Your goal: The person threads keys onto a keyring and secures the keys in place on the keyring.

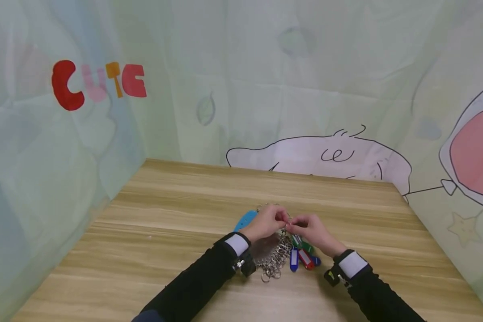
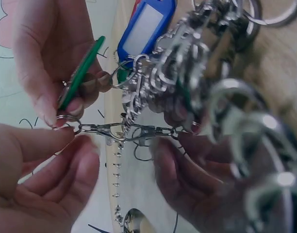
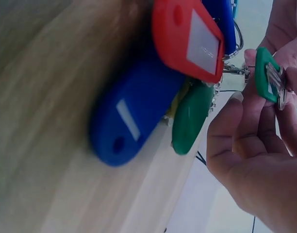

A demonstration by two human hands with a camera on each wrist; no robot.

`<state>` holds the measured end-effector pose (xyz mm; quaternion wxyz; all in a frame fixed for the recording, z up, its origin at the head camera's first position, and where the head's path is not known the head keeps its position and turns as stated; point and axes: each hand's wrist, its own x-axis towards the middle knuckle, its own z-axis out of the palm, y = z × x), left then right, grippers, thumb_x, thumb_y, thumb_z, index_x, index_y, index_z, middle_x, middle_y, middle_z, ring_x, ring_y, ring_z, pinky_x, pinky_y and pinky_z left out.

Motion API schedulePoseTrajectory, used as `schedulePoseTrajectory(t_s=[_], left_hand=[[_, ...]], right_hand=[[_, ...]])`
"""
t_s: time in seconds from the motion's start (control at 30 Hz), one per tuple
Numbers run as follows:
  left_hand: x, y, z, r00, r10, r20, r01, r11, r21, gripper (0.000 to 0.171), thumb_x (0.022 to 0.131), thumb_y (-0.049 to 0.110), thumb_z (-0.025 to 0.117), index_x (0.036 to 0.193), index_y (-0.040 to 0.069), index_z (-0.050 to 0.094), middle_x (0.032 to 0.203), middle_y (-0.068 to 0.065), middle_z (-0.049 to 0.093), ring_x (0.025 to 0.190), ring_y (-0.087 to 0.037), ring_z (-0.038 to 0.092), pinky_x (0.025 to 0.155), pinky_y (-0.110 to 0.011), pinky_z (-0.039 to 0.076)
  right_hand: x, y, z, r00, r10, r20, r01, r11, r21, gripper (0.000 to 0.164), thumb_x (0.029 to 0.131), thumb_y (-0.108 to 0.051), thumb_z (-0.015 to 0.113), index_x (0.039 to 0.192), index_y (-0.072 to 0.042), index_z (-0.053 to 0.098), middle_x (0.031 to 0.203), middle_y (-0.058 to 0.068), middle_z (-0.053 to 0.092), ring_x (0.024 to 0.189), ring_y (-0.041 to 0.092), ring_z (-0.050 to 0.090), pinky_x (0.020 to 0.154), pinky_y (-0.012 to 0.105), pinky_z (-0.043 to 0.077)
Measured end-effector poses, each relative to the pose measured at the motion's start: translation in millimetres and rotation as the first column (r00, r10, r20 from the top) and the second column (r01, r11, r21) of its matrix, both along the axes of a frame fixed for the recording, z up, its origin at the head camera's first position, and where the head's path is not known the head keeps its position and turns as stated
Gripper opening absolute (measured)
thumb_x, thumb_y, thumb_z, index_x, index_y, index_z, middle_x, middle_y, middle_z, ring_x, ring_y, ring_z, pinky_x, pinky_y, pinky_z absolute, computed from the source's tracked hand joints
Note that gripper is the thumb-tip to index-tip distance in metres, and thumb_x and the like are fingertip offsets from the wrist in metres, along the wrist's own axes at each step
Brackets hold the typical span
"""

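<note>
My left hand (image 1: 265, 221) and right hand (image 1: 315, 232) meet fingertip to fingertip over a bunch of metal rings and clasps (image 1: 281, 250). In the left wrist view, a green key tag (image 2: 83, 73) is between the fingers of my right hand. My left thumb and fingers pinch a small metal ring (image 2: 68, 120) beside a swivel clasp (image 2: 92, 128). A shiny surface mirrors the fingers and clasp. Below the hands hang or lie a red key tag (image 3: 202, 46), a blue key tag (image 3: 134, 111) and another green tag (image 3: 192, 119).
A light-blue flat piece with holes (image 1: 246, 219) pokes out behind my left hand. The wood-grain table (image 1: 177, 197) extends to a printed cloth backdrop (image 1: 249, 107) at the back and sides. Loose-looking rings (image 1: 265, 277) lie at the bunch's near edge.
</note>
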<state>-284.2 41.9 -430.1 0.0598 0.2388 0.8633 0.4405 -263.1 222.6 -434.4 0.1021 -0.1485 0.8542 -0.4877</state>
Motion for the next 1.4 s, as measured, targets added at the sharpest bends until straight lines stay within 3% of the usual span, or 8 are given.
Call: schedulePoseTrajectory(t_s=[0.2,0.4,0.77,1.03,1.4], left_hand=[[-1.3,0.0,-1.2,1.0,0.005,-0.031,-0.005,1.0,-0.001,0.011,0.086,-0.001,0.064,0.083,0.009,0.067,0.078,-0.002,0.067,0.068,-0.005,0.055,0.061,-0.016,0.045],[-0.8,0.1,-2.0,0.999,0.022,-0.029,-0.021,0.999,0.025,0.009,0.086,0.0,0.064,0.083,0.007,0.067,0.078,-0.003,0.066,0.066,-0.006,0.054,0.058,-0.016,0.044],[3.2,0.8,0.9,0.998,0.053,-0.033,-0.053,0.998,0.018,0.01,0.087,0.0,0.064,0.084,0.009,0.069,0.076,-0.001,0.065,0.065,-0.007,0.053,0.055,-0.017,0.043],[4.2,3.3,4.0,0.992,0.076,-0.103,-0.075,0.997,0.013,0.01,0.083,-0.003,0.066,0.081,0.006,0.069,0.074,-0.004,0.067,0.06,-0.005,0.053,0.052,-0.015,0.042],[10.3,8.9,2.6,0.987,0.088,-0.135,-0.088,0.996,0.006,0.011,0.083,-0.004,0.065,0.081,0.006,0.069,0.074,-0.003,0.067,0.06,-0.005,0.052,0.05,-0.015,0.042]], right_hand=[[0.7,-0.1,0.2,0.999,0.007,0.033,-0.006,1.0,-0.027,0.024,0.092,-0.018,0.063,0.101,0.004,0.067,0.1,0.019,0.07,0.084,0.012,0.059,0.073,0.022,0.048],[2.1,-1.1,1.4,0.999,-0.023,0.049,0.025,0.999,-0.035,0.027,0.091,-0.021,0.064,0.103,0.003,0.067,0.1,0.018,0.07,0.086,0.015,0.06,0.074,0.023,0.048],[4.7,-1.6,0.7,0.999,-0.003,-0.042,0.003,1.0,-0.001,0.021,0.091,-0.013,0.062,0.103,0.003,0.067,0.101,0.02,0.07,0.083,0.015,0.061,0.072,0.021,0.05],[4.3,-2.3,2.9,0.998,-0.037,-0.046,0.036,0.999,-0.004,0.022,0.09,-0.016,0.065,0.102,0.002,0.069,0.099,0.017,0.071,0.082,0.015,0.061,0.071,0.022,0.051],[9.9,-5.2,4.7,0.996,-0.022,-0.088,0.02,1.0,-0.023,0.018,0.09,-0.013,0.064,0.095,0.004,0.068,0.093,0.018,0.07,0.078,0.013,0.06,0.068,0.021,0.05]])
